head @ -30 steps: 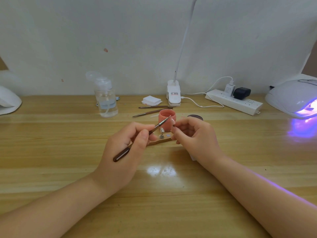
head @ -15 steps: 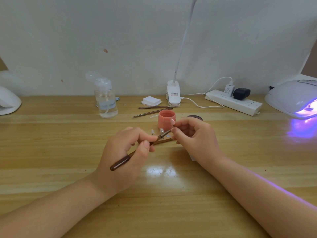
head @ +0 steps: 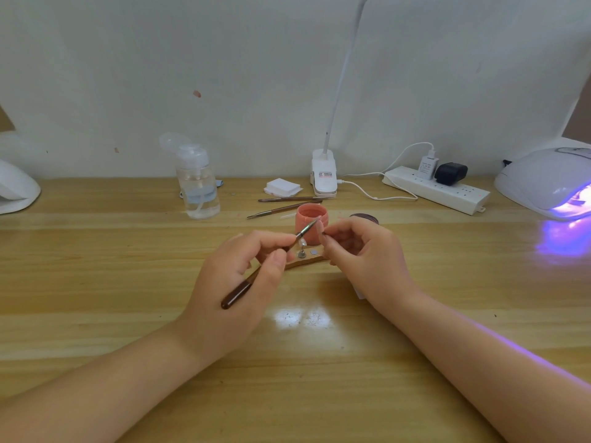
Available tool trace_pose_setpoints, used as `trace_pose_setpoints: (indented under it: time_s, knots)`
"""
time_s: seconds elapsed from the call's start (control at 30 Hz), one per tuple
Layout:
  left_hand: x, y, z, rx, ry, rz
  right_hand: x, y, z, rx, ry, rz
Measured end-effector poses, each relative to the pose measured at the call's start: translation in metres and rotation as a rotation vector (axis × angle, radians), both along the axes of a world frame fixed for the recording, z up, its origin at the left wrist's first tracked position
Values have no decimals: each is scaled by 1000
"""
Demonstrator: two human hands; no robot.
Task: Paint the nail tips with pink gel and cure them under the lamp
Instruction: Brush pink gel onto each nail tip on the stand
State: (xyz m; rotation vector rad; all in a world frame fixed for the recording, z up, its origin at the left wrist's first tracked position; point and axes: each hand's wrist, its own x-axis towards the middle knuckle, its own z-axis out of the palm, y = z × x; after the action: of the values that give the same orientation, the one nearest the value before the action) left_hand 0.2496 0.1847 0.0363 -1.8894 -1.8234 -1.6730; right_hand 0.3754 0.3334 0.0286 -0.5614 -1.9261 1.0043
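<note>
Brush (head: 271,264) tip beside nail tip (head: 319,231)

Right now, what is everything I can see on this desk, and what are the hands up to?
Gel pot: 1, pink, open, desk centre.
Nail tip: 1, pale pink, pinched in right hand.
Stand: 1, wooden, one clear tip on it, between the hands.
Brush: 1, dark brown, in left hand.
Spare brushes: 2, brown, behind pot.
Lid: 1, dark, behind right hand.
Bottle: 1, clear, back left.
Wipes: 1 stack, white.
Clip lamp: 1, white, back centre.
Power strip: 1, white, two plugs.
Curing lamp: 1, white, glowing purple, right.
White object: 1, left edge, unclear.
Left hand: grips brush.
Right hand: holds nail tip.
</note>
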Motion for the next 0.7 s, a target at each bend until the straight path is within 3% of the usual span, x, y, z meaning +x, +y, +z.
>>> trace_pose_setpoints:
  time_s: [0.13,0.3,0.47,0.7]
  knots:
    - [-2,-3,1,-5,-44,-28,0,0,0,-6,-13,-2]
    - [-5,4,19,21,-309,38,0,3,-1,-34,-1,-40]
    - [-23,31,51,-116,-222,213,-2,2,-1,-45,-6,-17]
    - [-34,86,86,-346,-20,280,-2,4,-3,-21,5,0]
